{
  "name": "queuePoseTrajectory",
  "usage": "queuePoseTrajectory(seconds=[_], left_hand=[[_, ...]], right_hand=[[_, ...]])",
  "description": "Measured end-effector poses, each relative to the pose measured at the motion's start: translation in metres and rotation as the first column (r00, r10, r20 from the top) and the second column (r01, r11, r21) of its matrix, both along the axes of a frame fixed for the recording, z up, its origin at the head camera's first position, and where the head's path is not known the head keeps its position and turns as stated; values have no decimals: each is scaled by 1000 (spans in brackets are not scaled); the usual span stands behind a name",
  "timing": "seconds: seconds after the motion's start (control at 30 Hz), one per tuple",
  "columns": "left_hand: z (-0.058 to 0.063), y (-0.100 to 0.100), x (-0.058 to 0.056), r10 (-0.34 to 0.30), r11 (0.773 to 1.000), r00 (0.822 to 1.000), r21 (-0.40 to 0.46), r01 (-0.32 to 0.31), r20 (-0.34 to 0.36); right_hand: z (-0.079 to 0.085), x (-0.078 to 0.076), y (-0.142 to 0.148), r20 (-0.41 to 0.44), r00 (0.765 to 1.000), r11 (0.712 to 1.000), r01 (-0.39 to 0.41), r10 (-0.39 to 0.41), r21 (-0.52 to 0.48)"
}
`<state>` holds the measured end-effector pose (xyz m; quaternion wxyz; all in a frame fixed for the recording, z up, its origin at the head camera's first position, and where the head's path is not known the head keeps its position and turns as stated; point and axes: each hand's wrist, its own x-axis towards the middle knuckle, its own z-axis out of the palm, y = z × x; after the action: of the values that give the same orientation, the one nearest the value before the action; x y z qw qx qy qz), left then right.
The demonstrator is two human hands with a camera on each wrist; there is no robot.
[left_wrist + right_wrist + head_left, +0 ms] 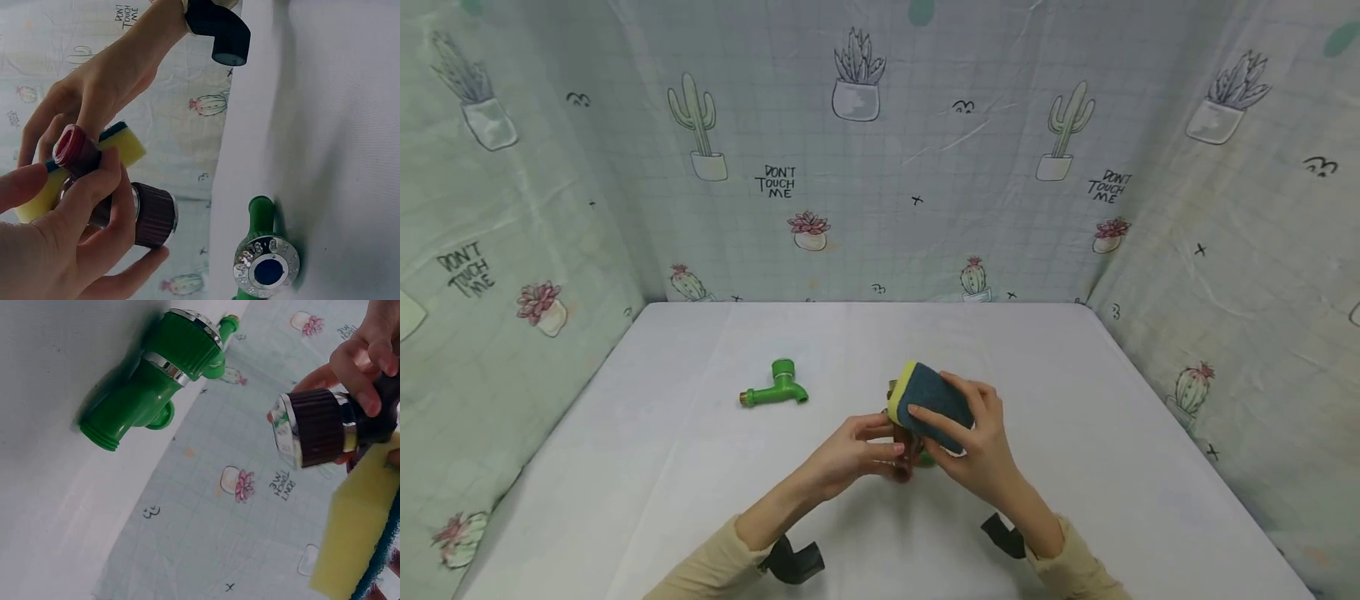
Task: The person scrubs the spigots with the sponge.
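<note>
My left hand [850,457] grips a dark red-brown tap [904,468] above the table, fingers curled round its body. In the right wrist view the tap's ribbed knob [317,428] has a silvery rim. My right hand [983,446] holds a sponge [934,403], yellow on one side with a dark blue-green scouring layer on the other. The sponge's yellow side [356,512] faces the tap and appears to touch its body. A green tap [134,403] lies on the table just beyond the hands, mostly hidden by them in the head view.
Another green tap [778,387] with a brass-coloured threaded end lies on the left part of the white table [647,433]. Cactus-print cloth [880,167] hangs behind and at both sides. Black angled pieces [796,562] sit at both wrists.
</note>
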<state>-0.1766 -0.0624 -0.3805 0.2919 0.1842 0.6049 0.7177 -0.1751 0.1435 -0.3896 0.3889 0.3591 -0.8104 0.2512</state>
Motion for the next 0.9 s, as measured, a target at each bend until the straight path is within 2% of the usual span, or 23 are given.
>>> queuePoseTrajectory(seconds=[0.17,0.27,0.5,0.77,0.9], left_hand=[[3,-5,0,52,999,996,11,-53,79],[5,-6,-1,82,996,992,26,-84,95],[5,-6,-1,100,994,992,29,-102,83],[1,-8,-1,106,994,994,37,-107,32],[1,-9,-2,113,991,991,65,-118,74]], right_hand=[[-2,8,3,41,999,995,-20,16,97],[-5,12,3,54,998,992,-37,31,120],[-5,12,1,95,995,999,-37,34,36],[-8,4,5,96,995,999,33,-33,0],[-10,1,10,73,995,998,63,-61,-16]])
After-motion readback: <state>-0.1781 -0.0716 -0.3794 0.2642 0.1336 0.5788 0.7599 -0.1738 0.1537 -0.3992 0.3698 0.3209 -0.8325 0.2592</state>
